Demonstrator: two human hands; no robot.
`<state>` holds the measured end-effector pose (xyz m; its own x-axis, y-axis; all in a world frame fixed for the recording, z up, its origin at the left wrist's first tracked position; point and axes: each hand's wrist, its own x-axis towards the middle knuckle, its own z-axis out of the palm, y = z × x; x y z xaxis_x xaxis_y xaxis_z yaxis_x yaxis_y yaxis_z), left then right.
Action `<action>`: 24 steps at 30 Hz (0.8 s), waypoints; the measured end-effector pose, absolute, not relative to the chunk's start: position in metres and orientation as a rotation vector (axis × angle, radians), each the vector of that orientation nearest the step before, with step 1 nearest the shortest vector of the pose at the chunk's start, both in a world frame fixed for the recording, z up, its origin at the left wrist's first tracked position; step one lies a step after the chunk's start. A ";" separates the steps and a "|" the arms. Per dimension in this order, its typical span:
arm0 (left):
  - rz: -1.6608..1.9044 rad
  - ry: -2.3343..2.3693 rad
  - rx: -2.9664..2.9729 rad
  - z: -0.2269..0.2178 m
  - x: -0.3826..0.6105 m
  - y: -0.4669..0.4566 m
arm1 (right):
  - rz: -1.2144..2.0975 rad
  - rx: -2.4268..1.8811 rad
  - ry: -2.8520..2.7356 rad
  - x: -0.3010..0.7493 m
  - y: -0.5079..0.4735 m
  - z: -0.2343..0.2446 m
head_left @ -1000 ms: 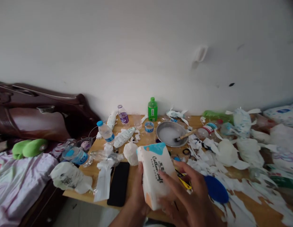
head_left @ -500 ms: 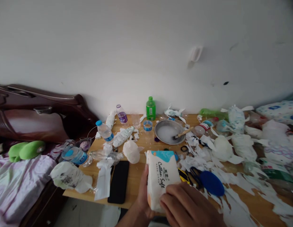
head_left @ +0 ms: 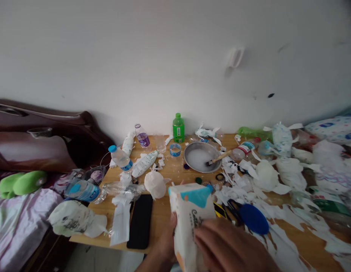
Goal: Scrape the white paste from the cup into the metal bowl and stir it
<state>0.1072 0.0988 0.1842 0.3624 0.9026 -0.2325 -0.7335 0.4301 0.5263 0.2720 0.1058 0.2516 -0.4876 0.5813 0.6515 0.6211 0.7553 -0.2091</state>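
Observation:
A white pack of tissues [head_left: 190, 211] with a blue and orange top and black lettering is held upright over the near edge of the wooden table [head_left: 164, 206]. My left hand [head_left: 165, 241] grips its left side from below. Across the front of the pack lies my right hand [head_left: 226, 247], fingers bent against the wrapper. Just right of the pack lie yellow-handled scissors [head_left: 220, 211] and a blue round lid [head_left: 254, 219].
A black phone [head_left: 140, 221] lies left of the pack. Plastic bottles, paper-covered lumps and torn white paper litter the table. A metal pan [head_left: 199, 156] with a brush and a green bottle [head_left: 178, 128] stand near the wall. A bed is at left.
The pack has moved down and nearer to me. My right hand went from spread fingers beside it to lying bent across its front. The view shifted slightly.

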 end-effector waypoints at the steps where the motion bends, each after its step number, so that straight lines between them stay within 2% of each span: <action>1: 1.095 0.560 0.357 0.182 0.106 0.097 | 0.044 -0.928 -2.187 0.274 0.113 0.259; 7: 1.127 0.668 0.333 0.167 0.102 0.090 | 0.559 -0.990 -2.196 0.282 0.156 0.285; 11: 1.134 0.609 0.457 0.170 0.101 0.094 | 0.632 -0.978 -2.231 0.281 0.167 0.286; 16: 1.111 0.549 0.456 0.173 0.104 0.095 | 0.430 -0.904 -2.309 0.280 0.169 0.286; 21: 0.978 0.527 0.055 0.176 0.113 0.092 | -0.213 -0.697 -2.359 0.280 0.155 0.272; 24: 0.929 0.530 -0.007 0.178 0.117 0.088 | -0.210 -0.704 -2.348 0.285 0.148 0.264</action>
<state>0.1169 0.0884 0.1781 0.4809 0.7599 -0.4374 -0.7632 0.6083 0.2177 0.2850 0.1476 0.2640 -0.6313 0.4313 0.6446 0.5388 0.8417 -0.0355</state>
